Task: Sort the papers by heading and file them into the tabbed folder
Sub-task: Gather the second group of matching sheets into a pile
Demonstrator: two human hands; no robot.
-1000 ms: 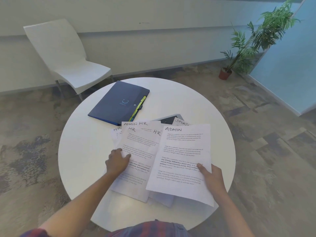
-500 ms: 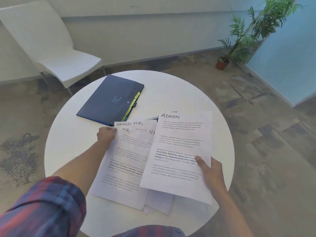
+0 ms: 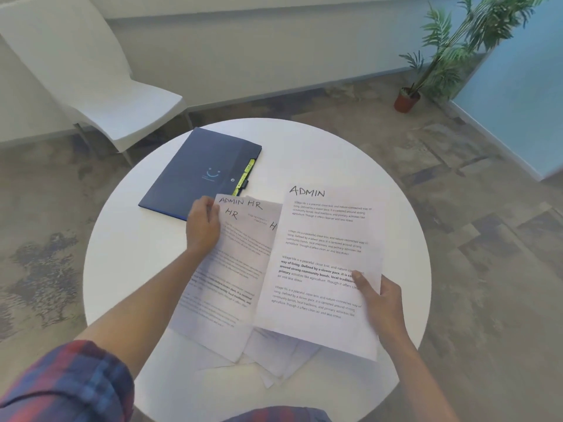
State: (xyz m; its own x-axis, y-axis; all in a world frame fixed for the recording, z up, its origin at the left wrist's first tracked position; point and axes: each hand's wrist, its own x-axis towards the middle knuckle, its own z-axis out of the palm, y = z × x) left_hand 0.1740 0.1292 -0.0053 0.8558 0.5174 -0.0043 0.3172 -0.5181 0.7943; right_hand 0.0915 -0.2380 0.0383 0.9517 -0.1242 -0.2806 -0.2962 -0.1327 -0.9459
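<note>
A stack of printed sheets lies on the round white table, with handwritten headings "ADMIN HR" and "HR" showing at the top. My left hand grips the stack's upper left corner. My right hand pinches the lower right edge of a sheet headed "ADMIN", lifted and overlapping the stack's right side. A closed dark blue tabbed folder with yellow-green tabs lies beyond my left hand. More sheets poke out under the stack near the front.
A white chair stands past the table at the upper left. A potted plant is on the floor at the upper right, by a blue wall panel.
My left hand moved from the middle of the stack's left edge up to its top left corner and took hold. The ADMIN sheet rose higher in my right hand.
</note>
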